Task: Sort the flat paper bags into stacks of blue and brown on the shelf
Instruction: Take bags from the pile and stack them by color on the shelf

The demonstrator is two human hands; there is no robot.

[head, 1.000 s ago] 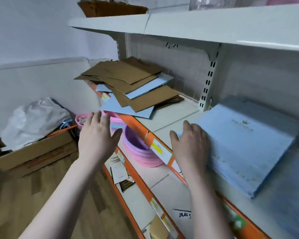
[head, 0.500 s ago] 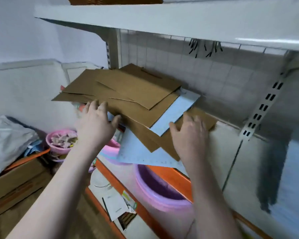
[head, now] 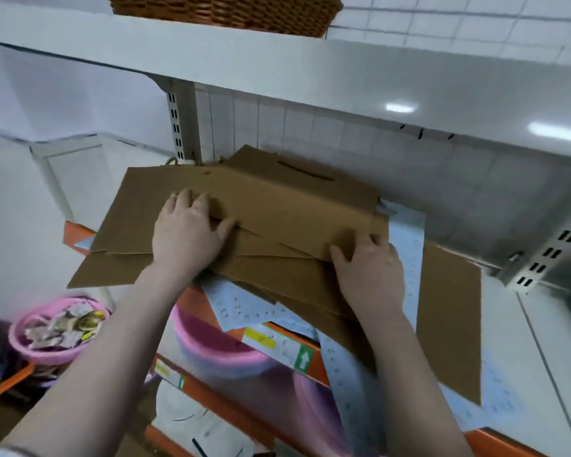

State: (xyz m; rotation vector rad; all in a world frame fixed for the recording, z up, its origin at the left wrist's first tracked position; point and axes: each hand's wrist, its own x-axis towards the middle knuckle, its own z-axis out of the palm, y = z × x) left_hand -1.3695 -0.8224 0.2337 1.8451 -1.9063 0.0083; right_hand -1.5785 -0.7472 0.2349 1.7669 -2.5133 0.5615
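A loose pile of flat brown paper bags point(head: 277, 199) lies mixed with light blue dotted bags point(head: 406, 258) on the white shelf point(head: 524, 341). More blue bags point(head: 244, 305) stick out from under the pile over the orange front edge. One long brown bag point(head: 449, 324) lies at the pile's right side. My left hand point(head: 188, 232) presses flat on the brown bags at the left of the pile. My right hand point(head: 366, 268) rests on the near right corner of the top brown bag, fingers over its edge beside a blue bag.
The upper shelf point(head: 310, 70) hangs close above the pile, with a wicker basket point(head: 225, 8) on it. A pink basin point(head: 218, 351) sits on the lower shelf under the pile. A pink bowl of scraps point(head: 56, 328) stands lower left. A metal bracket point(head: 541, 258) is at right.
My view and both hands moved left from the blue stack to the mixed pile. Both hands, in the air half a second ago, now lie on the brown bags.
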